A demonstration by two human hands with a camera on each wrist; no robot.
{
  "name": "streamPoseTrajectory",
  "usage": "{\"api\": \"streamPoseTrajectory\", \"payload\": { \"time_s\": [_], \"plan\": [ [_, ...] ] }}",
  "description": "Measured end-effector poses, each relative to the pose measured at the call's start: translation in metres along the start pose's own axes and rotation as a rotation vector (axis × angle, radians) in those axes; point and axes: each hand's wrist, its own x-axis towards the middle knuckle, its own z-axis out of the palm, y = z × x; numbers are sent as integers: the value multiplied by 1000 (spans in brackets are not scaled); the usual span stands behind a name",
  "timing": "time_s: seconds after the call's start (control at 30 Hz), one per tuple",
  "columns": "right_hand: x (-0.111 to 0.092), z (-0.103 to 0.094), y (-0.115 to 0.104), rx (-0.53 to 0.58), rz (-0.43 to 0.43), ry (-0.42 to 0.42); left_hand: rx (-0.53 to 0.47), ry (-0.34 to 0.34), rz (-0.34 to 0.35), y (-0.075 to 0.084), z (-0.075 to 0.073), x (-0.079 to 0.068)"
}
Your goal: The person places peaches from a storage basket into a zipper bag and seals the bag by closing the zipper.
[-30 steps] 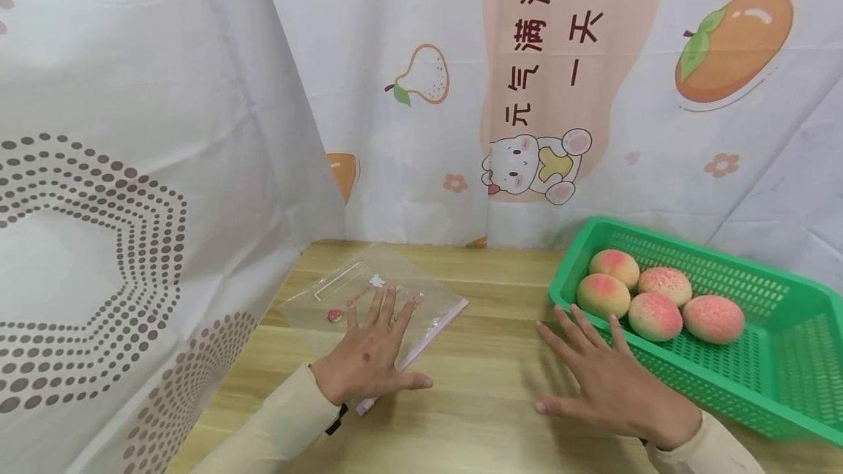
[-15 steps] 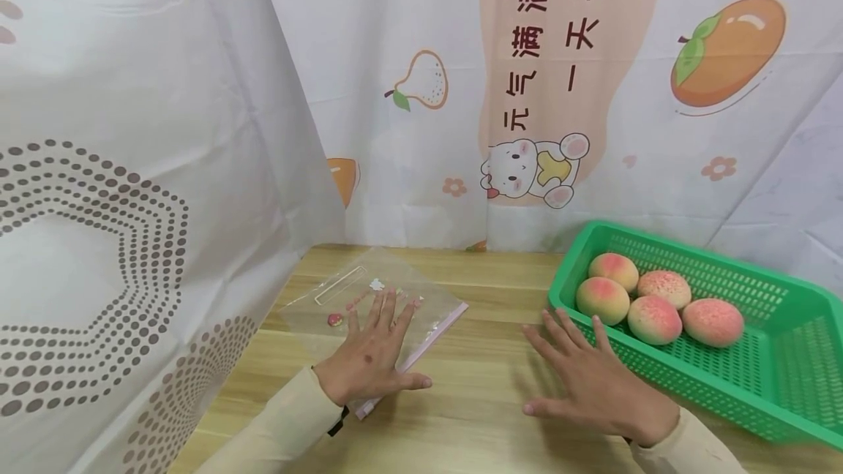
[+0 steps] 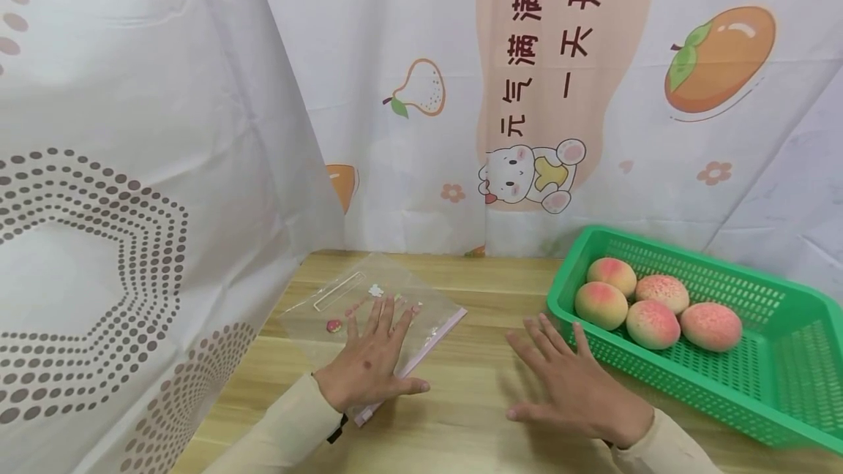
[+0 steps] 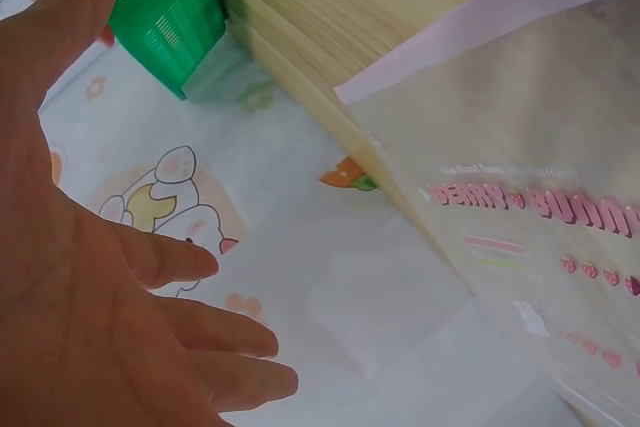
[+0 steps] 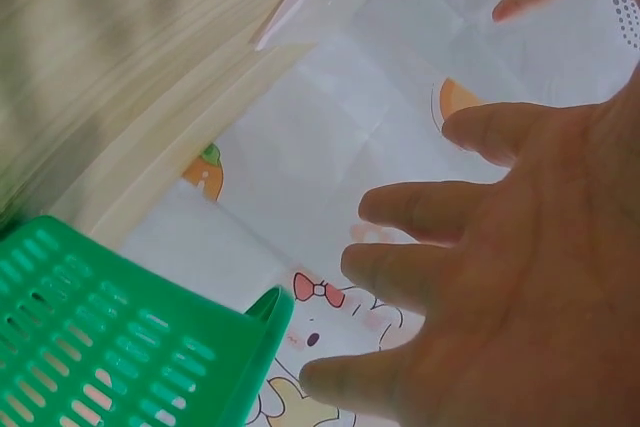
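Note:
A clear zip bag (image 3: 421,306) with a pink slider edge lies flat on the table's left side. My left hand (image 3: 370,368) hovers over it, fingers straight and spread; in the left wrist view a gap shows between this hand and the bag (image 4: 540,137). My right hand (image 3: 579,393), also spread and holding nothing, is above the wood just left of a green basket (image 3: 691,393). Several peaches (image 3: 601,306) sit at the basket's left end. In the right wrist view the basket (image 5: 130,317) stands apart from the fingers.
The wooden table (image 3: 461,430) meets a printed cloth (image 3: 408,167) hanging behind it. Another pale cloth (image 3: 217,130) with dotted patterns hangs along the left side. Bare wood lies between the bag and the basket.
My right hand has moved left, away from the basket. The left hand has stayed over the bag. The whole head view has shifted slightly downward in the picture.

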Motion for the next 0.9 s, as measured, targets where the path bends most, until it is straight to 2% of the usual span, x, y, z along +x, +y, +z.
{"api": "streamPoseTrajectory", "payload": {
  "time_s": [0.1, 0.67, 0.9],
  "plan": [
    [3, 1, -2, -17, -17, 2, -10, -2, 1, 0, 1, 0],
    [12, 8, -10, -13, 1, -54, 7, 34, 14, -5, 12, 0],
    [16, 11, -13, 48, 17, -99, -16, 26, 8, -7, 16, 0]
  ]
}}
